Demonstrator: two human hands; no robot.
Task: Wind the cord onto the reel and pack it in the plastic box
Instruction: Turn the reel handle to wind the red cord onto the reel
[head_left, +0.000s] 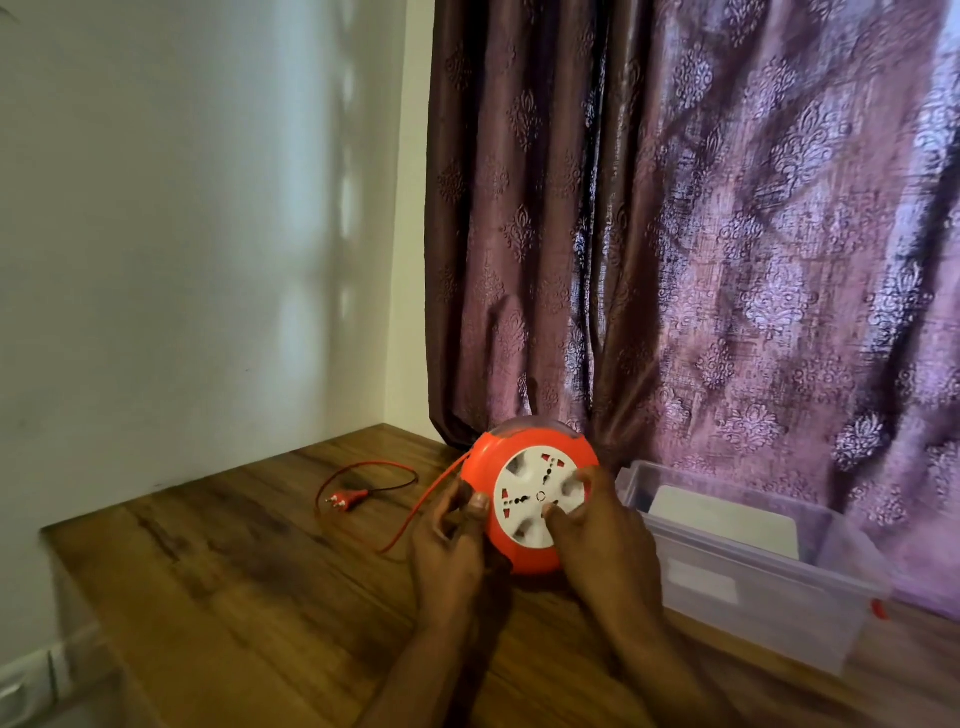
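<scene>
While the reel (530, 493) is standing on edge on the counter (234, 571), we are gripping its rim with our left hand (452, 540) and pressing our right hand (597, 525) on its white face. Winding is unfinished: cord (415, 512) and plug (343, 500) are lying loose; the plastic box (831, 587) is waiting just beside.

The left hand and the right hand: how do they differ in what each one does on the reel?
The left hand holds the orange rim of the reel, near where the cord leaves it; the right hand rests its fingers on the white socket face. Both touch the reel, which stands tilted on the table.
</scene>
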